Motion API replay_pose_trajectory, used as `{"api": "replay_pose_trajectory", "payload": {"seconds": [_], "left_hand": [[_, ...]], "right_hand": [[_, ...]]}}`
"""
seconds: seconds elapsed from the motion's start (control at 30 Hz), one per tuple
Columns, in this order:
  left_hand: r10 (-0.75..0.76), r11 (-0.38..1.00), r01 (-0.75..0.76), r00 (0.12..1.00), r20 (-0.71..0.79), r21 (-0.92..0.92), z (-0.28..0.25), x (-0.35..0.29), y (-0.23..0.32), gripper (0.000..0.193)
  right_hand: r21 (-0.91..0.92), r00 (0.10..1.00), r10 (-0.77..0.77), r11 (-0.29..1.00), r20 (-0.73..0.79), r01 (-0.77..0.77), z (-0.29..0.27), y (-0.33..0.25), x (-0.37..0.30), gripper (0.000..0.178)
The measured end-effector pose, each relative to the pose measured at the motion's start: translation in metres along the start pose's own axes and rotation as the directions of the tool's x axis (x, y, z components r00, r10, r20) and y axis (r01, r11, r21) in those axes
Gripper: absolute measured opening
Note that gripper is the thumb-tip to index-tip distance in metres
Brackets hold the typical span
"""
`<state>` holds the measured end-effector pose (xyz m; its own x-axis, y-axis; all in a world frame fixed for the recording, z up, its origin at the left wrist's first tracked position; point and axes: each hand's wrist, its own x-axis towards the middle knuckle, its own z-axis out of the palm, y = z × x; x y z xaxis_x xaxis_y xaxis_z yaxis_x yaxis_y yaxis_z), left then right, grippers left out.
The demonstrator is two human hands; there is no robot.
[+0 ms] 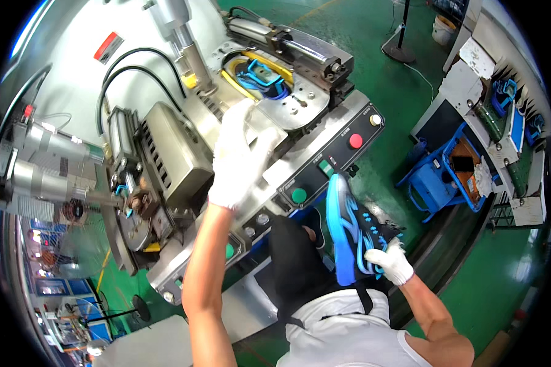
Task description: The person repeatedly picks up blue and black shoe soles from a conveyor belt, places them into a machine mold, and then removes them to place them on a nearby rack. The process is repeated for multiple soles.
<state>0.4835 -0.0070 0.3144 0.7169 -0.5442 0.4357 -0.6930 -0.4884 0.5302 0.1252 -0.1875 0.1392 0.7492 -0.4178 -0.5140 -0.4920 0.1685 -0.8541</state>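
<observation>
My right hand point(392, 262), in a white glove, grips a black and blue sneaker point(355, 229) by its collar end, in front of my lap. The sneaker's toe points up toward the control panel, with its bright blue sole along the left. My left hand point(240, 156), also white-gloved, reaches over the middle of the metal machine point(174, 159). Its fingers are stretched out and the thumb stands apart; nothing shows in it. Just beyond those fingertips, a second blue shoe point(266, 76) sits in the machine's right station, between yellow-edged pads.
The control panel point(312, 168) along the machine's front carries a red button point(356, 141) and a green button point(298, 196). On the right stand a blue stool point(431, 186) and a rack point(496, 131) with more blue shoes. Black hoses point(138, 67) loop behind the machine.
</observation>
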Motion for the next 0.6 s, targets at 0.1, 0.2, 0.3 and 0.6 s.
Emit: {"api": "replay_pose_trajectory", "payload": {"seconds": [0.1,0.2,0.3,0.6], "left_hand": [[-0.252,0.968,0.251,0.968,-0.01,-0.02,0.053,0.092,-0.081,0.081],[-0.412,0.91,0.415,0.906,-0.097,0.011,0.1,0.161,-0.142,0.082],[-0.4,0.914,0.404,0.912,-0.093,0.025,0.134,0.2,-0.192,0.062],[-0.239,0.971,0.214,0.885,-0.399,-0.107,0.139,0.222,-0.184,0.031]], "right_hand": [[0.258,0.997,0.031,0.966,-0.069,-0.013,-0.015,-0.005,0.011,0.084],[0.367,0.974,0.071,0.93,-0.213,0.013,-0.026,0.016,0.026,0.072],[0.469,0.955,0.283,0.857,-0.084,-0.213,-0.044,0.03,0.035,0.044],[0.599,0.953,0.263,0.791,-0.152,-0.122,-0.036,0.018,0.045,0.027]]}}
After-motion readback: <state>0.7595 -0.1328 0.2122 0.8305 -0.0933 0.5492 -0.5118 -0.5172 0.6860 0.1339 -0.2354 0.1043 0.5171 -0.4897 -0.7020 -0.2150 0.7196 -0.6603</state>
